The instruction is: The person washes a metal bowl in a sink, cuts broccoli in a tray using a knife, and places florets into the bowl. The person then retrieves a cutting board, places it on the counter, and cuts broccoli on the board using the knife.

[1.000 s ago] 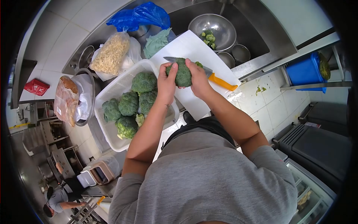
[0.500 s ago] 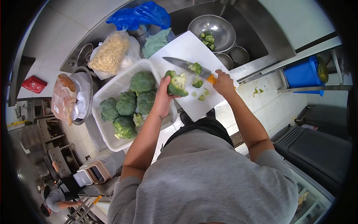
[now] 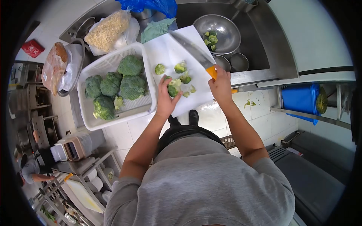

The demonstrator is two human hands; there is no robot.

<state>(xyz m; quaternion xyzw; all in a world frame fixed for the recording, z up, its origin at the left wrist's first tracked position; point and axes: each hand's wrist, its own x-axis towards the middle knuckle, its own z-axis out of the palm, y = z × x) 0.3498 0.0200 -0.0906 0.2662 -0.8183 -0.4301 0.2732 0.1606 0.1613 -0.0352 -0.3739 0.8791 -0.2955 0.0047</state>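
My left hand (image 3: pixel 166 100) is closed round a cut broccoli head (image 3: pixel 174 87) on the white cutting board (image 3: pixel 162 52). Its cut pale stems show between thumb and fingers. My right hand (image 3: pixel 221 84) grips the orange handle of a large knife (image 3: pixel 196 51), whose blade points up and left over the board. Several florets lie loose beside the left hand, one of them a floret (image 3: pixel 160 69) near the board's left edge. A white basket (image 3: pixel 85 113) left of the board holds several whole broccoli heads (image 3: pixel 130 65).
Behind the board, a metal bowl (image 3: pixel 230 34) with florets sits in the sink (image 3: pixel 260 49). Bagged food (image 3: pixel 108 30), a green cloth (image 3: pixel 156 30) and a blue bag (image 3: pixel 166 7) lie behind the basket. Another person (image 3: pixel 30 169) is at the far lower left.
My right hand has lifted the knife from the board. The broccoli head has come down onto the board in my left hand, and more florets lie apart there. The view has shifted.
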